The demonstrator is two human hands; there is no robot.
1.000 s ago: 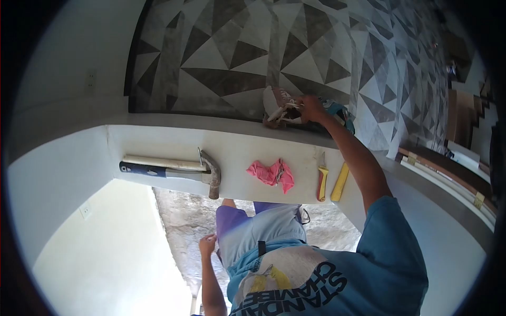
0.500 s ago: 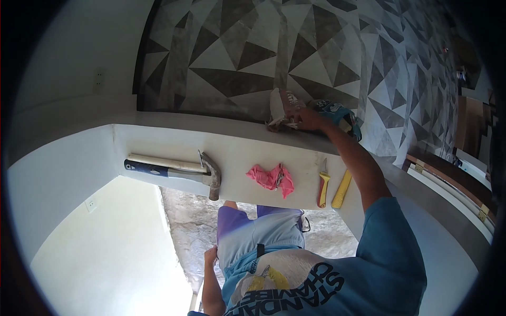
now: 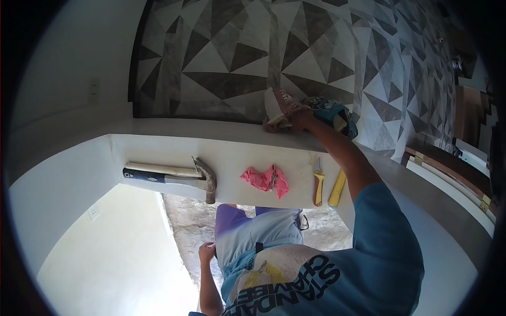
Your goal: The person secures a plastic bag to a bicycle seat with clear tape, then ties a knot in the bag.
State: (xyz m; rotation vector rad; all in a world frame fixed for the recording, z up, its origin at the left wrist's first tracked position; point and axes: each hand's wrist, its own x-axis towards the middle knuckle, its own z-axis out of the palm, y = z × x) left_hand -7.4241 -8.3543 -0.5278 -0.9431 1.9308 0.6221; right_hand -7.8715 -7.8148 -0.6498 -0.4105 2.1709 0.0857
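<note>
My right hand (image 3: 300, 119) reaches across the ledge and closes around the gathered end of a crumpled white and reddish plastic bag (image 3: 275, 105). Beside it, partly behind my forearm, lies a teal printed bag (image 3: 332, 111). My left hand (image 3: 207, 252) hangs low next to my shorts; its fingers are mostly hidden. Between my body and the bags, the white ledge (image 3: 232, 187) carries a claw hammer (image 3: 184, 179), a pale stick (image 3: 153, 168), a crumpled pink cloth or plastic piece (image 3: 258, 179) with small metal-looking bits on it, a yellow-and-red-handled knife (image 3: 318, 184) and a yellow-handled tool (image 3: 338, 188).
Beyond the ledge stretches a surface with a grey geometric pattern (image 3: 226, 63). White walls (image 3: 63, 163) curve round on the left, with a socket (image 3: 94, 212) low down. Stacked boards or trim (image 3: 448, 181) stand at the right.
My right hand stays at the white and reddish bag, its wrist turned slightly and the bag's end shifted. My left hand has moved a little beside my shorts. The view has tilted slightly.
</note>
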